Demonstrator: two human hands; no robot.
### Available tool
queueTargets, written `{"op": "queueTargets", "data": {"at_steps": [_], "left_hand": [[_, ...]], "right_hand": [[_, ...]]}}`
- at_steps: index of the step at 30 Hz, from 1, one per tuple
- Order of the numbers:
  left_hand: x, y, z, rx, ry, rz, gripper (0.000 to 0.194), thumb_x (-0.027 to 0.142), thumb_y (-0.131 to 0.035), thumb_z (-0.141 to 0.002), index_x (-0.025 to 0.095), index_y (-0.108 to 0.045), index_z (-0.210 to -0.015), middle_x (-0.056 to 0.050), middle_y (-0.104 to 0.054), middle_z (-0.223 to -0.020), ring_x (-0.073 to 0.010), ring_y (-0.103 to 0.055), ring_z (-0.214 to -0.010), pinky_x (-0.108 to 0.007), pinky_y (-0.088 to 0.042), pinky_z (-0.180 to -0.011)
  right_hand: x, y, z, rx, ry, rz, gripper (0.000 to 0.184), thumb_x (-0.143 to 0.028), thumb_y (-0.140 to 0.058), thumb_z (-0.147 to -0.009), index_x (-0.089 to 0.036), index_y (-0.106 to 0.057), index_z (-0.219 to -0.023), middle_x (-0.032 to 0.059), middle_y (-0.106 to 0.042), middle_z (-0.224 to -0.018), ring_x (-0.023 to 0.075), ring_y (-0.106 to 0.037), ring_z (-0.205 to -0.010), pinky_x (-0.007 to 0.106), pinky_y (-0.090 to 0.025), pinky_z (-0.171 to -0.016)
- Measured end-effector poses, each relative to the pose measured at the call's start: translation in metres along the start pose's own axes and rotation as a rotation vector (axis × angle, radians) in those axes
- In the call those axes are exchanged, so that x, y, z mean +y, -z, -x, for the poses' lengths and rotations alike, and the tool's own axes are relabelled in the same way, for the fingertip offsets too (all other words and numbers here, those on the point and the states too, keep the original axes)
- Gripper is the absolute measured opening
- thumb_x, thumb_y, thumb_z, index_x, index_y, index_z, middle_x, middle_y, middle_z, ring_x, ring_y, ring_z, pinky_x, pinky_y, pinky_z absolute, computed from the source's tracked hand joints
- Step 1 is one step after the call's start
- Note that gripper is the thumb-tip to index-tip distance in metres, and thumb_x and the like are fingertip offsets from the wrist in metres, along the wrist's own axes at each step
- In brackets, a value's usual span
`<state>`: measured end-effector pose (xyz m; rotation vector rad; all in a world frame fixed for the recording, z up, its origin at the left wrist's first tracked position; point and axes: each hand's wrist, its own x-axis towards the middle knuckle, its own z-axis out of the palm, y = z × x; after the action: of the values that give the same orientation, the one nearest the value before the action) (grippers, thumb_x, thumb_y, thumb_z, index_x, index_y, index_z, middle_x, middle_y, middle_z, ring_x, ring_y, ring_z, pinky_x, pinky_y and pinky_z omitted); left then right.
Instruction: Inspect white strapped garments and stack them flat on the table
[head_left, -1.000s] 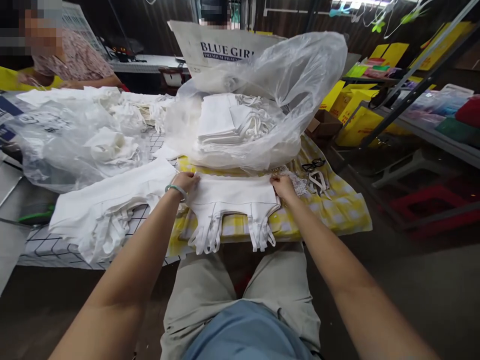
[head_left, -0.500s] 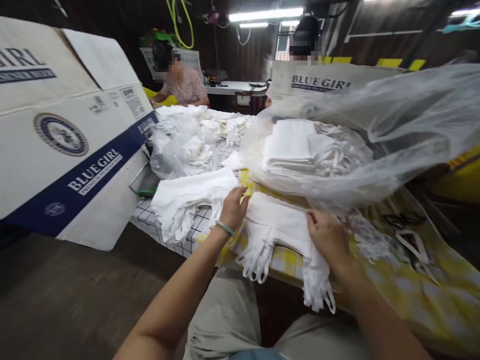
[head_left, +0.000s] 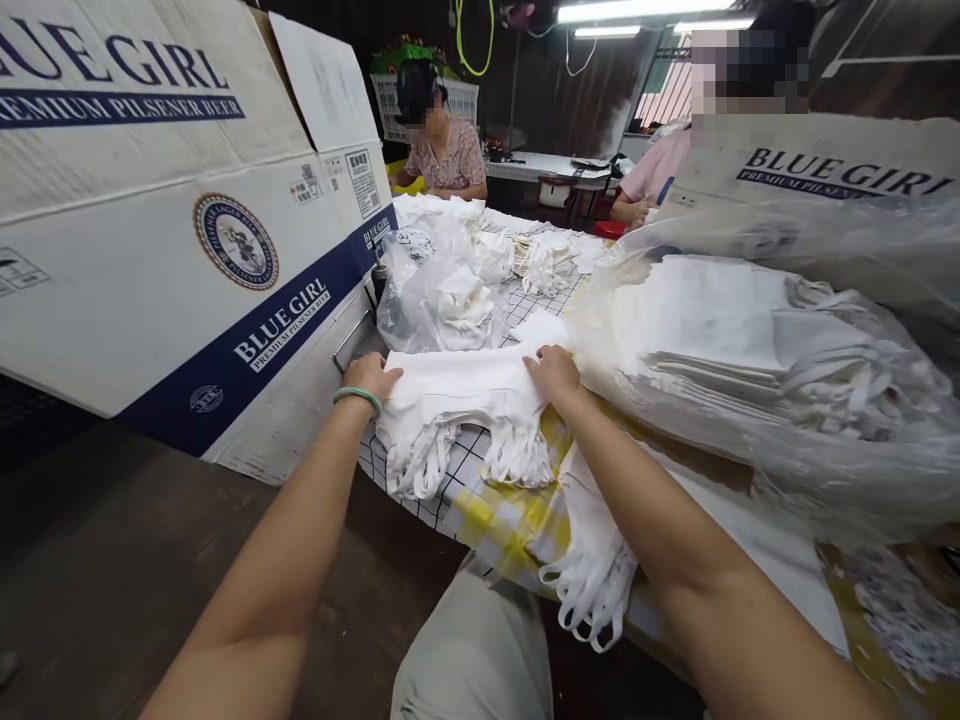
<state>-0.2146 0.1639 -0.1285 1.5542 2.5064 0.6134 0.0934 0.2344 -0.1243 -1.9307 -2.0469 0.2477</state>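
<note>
A stack of white fabric pieces with loop straps (head_left: pixel 461 375) lies at the left of the table, its straps hanging toward me. My left hand (head_left: pixel 373 380), with a pale green bangle at the wrist, grips the stack's left end, thumb on top. At the opposite end my right hand (head_left: pixel 553 374) is closed on the right edge. A second white strapped stack (head_left: pixel 596 540) rests nearer to me, partly hidden under my right forearm, its loops over the table edge. More folded white pieces (head_left: pixel 712 310) sit in an open clear plastic bag (head_left: pixel 795 470) to the right.
Large beer cartons (head_left: pixel 150 230) stand along the left. A plastic bag of white cloth (head_left: pixel 450 300) and further piles lie beyond my hands. Two people sit across the table, one in a patterned shirt (head_left: pixel 457 160). White scraps (head_left: pixel 900 610) lie at the right on the yellow checked cloth.
My view has turned left. Both hands have let go of the nearer strapped stack on the yellow cloth and moved left, taking hold of the other stack by its two ends.
</note>
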Motion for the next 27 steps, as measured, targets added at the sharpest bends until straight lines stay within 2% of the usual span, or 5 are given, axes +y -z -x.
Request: {"op": "queueTargets", "data": {"at_steps": [6,11,16,21,27], "left_hand": [[0.013,-0.003,-0.005,0.151,-0.100,-0.035,0.006,0.021,-0.056,-0.077,0.018,-0.062,-0.077,-0.014,-0.061,-0.099,-0.0285,-0.059,-0.098,-0.038,-0.045,-0.087],[0.016,-0.001,-0.014,0.047,0.028,0.065,0.017,0.030,-0.067,-0.072,0.019,-0.059,-0.080,-0.010,-0.066,-0.092,-0.0269,-0.061,-0.092,-0.036,-0.045,-0.082],[0.011,0.002,-0.019,0.004,0.119,0.187,0.023,0.022,-0.072,-0.062,0.018,-0.058,-0.080,-0.009,-0.067,-0.092,-0.0242,-0.062,-0.089,-0.032,-0.045,-0.080],[0.006,0.004,-0.021,-0.028,0.131,0.326,0.039,0.022,-0.075,-0.054,0.016,-0.060,-0.089,-0.006,-0.067,-0.092,-0.0219,-0.063,-0.086,-0.030,-0.046,-0.078],[-0.003,0.007,-0.025,-0.063,0.176,0.698,0.039,0.027,-0.077,-0.046,0.016,-0.063,-0.081,-0.003,-0.066,-0.078,-0.0171,-0.061,-0.070,-0.029,-0.048,-0.067]], "right_hand": [[-0.004,-0.007,0.007,0.129,0.287,0.304,0.023,-0.019,-0.041,-0.092,-0.013,-0.064,-0.095,0.0148,-0.065,-0.097,0.0245,-0.057,-0.088,0.034,-0.035,-0.071],[-0.001,-0.012,0.005,0.113,0.307,0.369,0.024,-0.011,-0.039,-0.091,-0.013,-0.061,-0.103,0.0146,-0.065,-0.090,0.0208,-0.058,-0.077,0.031,-0.030,-0.063],[0.002,-0.013,0.003,0.172,0.407,0.423,0.029,-0.006,-0.034,-0.091,-0.014,-0.062,-0.097,0.0152,-0.061,-0.100,0.0211,-0.055,-0.081,0.031,-0.028,-0.061],[0.005,-0.006,0.005,0.188,0.424,0.383,0.023,-0.014,-0.038,-0.093,-0.014,-0.060,-0.094,0.0120,-0.062,-0.095,0.0203,-0.052,-0.080,0.032,-0.027,-0.064],[0.006,-0.002,0.006,0.216,0.541,0.213,0.023,-0.021,-0.037,-0.094,-0.015,-0.060,-0.091,0.0122,-0.063,-0.095,0.0222,-0.051,-0.089,0.032,-0.031,-0.075]]}}
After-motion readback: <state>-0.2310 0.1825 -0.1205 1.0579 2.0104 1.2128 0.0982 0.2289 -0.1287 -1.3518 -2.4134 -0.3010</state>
